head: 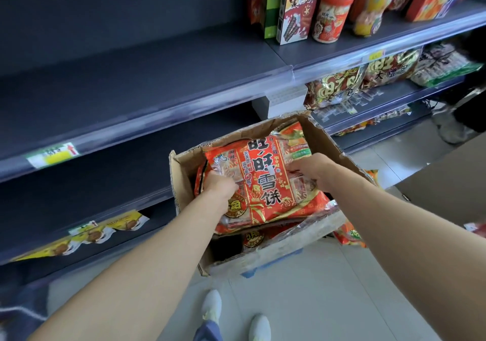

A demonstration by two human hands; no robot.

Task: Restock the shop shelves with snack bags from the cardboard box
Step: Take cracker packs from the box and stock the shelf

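An open cardboard box (286, 246) stands on the floor in front of the shelves, filled with red snack bags. The top red snack bag (265, 183) with large Chinese print lies flat in it. My left hand (219, 187) grips that bag's left edge, and my right hand (314, 171) grips its right edge. More red bags show underneath and at the far end of the box. The dark shelves (110, 85) to the left of the box are bare.
Yellow packets (86, 237) lie on the low shelf at left. Boxes, jars and a bottle stand on the upper right shelf (410, 29), with large bags below. Another bag (349, 235) lies on the floor right of the box. My shoes show below.
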